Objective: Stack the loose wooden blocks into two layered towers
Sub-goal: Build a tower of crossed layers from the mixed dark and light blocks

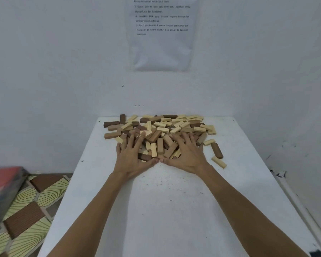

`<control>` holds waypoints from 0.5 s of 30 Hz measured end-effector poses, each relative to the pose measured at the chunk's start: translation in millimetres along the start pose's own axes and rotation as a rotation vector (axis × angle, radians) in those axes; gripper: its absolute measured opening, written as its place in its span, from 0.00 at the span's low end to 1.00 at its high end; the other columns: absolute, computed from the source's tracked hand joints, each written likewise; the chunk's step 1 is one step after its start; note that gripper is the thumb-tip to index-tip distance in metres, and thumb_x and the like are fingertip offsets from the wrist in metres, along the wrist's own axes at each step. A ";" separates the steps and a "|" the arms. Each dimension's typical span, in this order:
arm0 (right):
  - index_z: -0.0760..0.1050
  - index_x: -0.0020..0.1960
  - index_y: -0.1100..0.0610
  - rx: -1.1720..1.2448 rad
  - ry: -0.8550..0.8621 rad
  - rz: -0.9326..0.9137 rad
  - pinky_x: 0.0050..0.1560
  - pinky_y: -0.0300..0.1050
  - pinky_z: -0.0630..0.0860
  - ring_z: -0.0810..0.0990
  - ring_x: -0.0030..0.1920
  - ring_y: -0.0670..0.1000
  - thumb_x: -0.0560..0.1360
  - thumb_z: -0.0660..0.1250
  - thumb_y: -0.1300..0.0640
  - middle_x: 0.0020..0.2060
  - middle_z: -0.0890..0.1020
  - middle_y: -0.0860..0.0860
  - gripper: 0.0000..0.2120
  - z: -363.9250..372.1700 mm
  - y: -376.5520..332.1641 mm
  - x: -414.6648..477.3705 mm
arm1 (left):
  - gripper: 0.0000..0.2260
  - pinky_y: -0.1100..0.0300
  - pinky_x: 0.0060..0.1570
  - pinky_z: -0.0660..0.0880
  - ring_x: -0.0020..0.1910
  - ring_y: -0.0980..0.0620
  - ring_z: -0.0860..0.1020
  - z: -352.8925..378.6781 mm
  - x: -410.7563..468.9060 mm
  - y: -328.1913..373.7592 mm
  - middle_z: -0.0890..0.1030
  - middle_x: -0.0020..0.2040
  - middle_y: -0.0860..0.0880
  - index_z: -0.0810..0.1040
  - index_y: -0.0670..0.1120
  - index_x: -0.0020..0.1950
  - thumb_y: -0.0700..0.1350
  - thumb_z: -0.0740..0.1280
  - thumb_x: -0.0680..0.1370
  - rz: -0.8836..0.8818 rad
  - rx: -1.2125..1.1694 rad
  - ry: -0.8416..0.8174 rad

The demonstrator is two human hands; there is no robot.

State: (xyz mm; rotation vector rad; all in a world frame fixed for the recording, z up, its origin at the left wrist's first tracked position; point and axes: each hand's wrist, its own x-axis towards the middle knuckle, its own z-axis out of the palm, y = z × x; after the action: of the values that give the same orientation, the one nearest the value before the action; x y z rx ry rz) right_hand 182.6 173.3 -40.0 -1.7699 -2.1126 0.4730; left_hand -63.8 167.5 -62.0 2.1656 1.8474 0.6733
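- Head view: wooden blocks (161, 127) lie in a loose heap at the far end of the white table (165, 201). No tower begun.
- Left hand (130, 156) and right hand (185, 154): fingers splayed flat on the heap's near edge, thumbs nearly meeting, nothing gripped.
- Step judged: raking blocks in. Best done with light, even pressure, drawing them onto the bare near surface in a single layer.
- Orientation: blocks lie flat, long axes scattered every way. Dark stray block (217, 150) at right runs roughly near-to-far. Align them parallel before layering.
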 end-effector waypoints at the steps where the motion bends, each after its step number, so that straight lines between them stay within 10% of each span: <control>1: 0.52 0.80 0.36 -0.016 0.017 -0.007 0.75 0.71 0.58 0.45 0.82 0.59 0.63 0.67 0.19 0.82 0.52 0.49 0.52 -5.1 -0.8 -2.5 | 0.50 0.33 0.77 0.47 0.83 0.42 0.42 -0.6 -2.6 0.4 0.47 0.85 0.51 0.44 0.66 0.82 0.81 0.62 0.67 -0.001 0.000 -0.005; 9: 0.63 0.78 0.48 -0.062 0.264 -0.074 0.63 0.57 0.77 0.64 0.77 0.54 0.71 0.66 0.27 0.77 0.66 0.49 0.42 -21.1 10.1 -28.5 | 0.43 0.36 0.79 0.47 0.83 0.42 0.47 3.0 -26.7 6.2 0.50 0.84 0.51 0.49 0.60 0.83 0.77 0.55 0.74 0.031 0.046 0.026; 15: 0.64 0.78 0.53 -0.047 0.437 0.114 0.74 0.66 0.65 0.59 0.80 0.59 0.76 0.60 0.29 0.78 0.67 0.53 0.39 -19.5 49.0 -40.5 | 0.38 0.35 0.78 0.47 0.82 0.40 0.49 10.9 -31.8 17.6 0.49 0.84 0.50 0.54 0.59 0.83 0.74 0.52 0.76 0.046 0.089 0.062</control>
State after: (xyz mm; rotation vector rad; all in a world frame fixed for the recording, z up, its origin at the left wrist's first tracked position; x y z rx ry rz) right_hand 241.0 142.3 -47.3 -1.8270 -1.7393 0.0521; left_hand -46.6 134.5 -70.0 2.2734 1.8983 0.6876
